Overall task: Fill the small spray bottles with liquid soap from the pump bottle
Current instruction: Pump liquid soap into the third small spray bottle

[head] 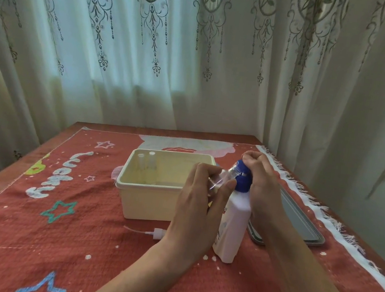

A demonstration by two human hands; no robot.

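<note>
**Task items.** The pump bottle (232, 226) is white with a blue pump head (243, 180). It stands upright on the red cloth (54, 238), right of centre. The right hand (262, 188) has its fingers curled over the top of the pump head and grips it. The left hand (200, 200) grips the small spray bottle (221, 177), which is clear, uncapped and tilted, with its neck at the pump head. The fingers cover much of this bottle, so its fill level cannot be told.

**Surroundings.** A cream box (150, 203), open at the top, stands just left of the hands. A loose spray cap (158, 234) with a thin tube lies on the cloth near the box's near wall. A grey tray (303, 222) lies to the right, partly hidden by the right forearm and the pump bottle. Curtains (147, 67) hang at the far side.

**Count.**
- Spray bottles: three. One is held; the left boxed bottle (140, 161) and the right boxed bottle (151, 159) stand upright in the box's far left corner.
- Pump bottles: one.
- Boxes: one.
- Loose caps: one.
- Trays: one.
</note>
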